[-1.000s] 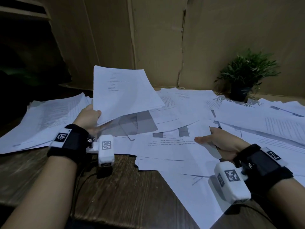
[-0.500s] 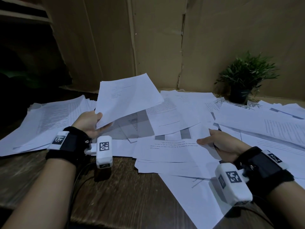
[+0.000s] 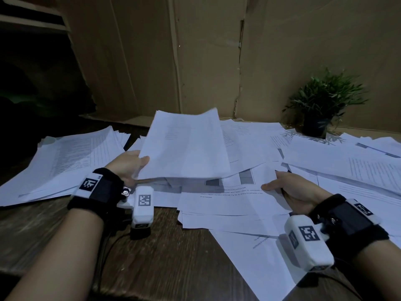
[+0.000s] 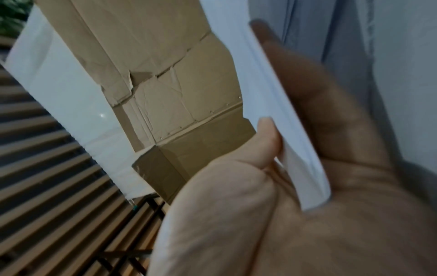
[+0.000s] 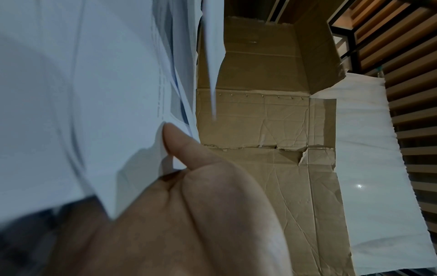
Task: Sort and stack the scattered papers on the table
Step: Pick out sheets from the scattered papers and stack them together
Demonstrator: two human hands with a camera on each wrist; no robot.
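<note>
White sheets (image 3: 184, 146) are pinched in your left hand (image 3: 128, 165); your right hand (image 3: 297, 192) pinches a page (image 3: 234, 198) on the table (image 3: 152, 257).

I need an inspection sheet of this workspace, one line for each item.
Surface: dark wooden table, mostly covered by sheets.
Job's things: scattered papers overlapping; a held bundle raised at the middle.
Clutter: potted plant at the far right.
Grippers: left hand grips the held bundle; right hand pinches the edge of a printed sheet.
Cables: black cable under the left wrist.
Surroundings: cardboard wall behind.
</note>
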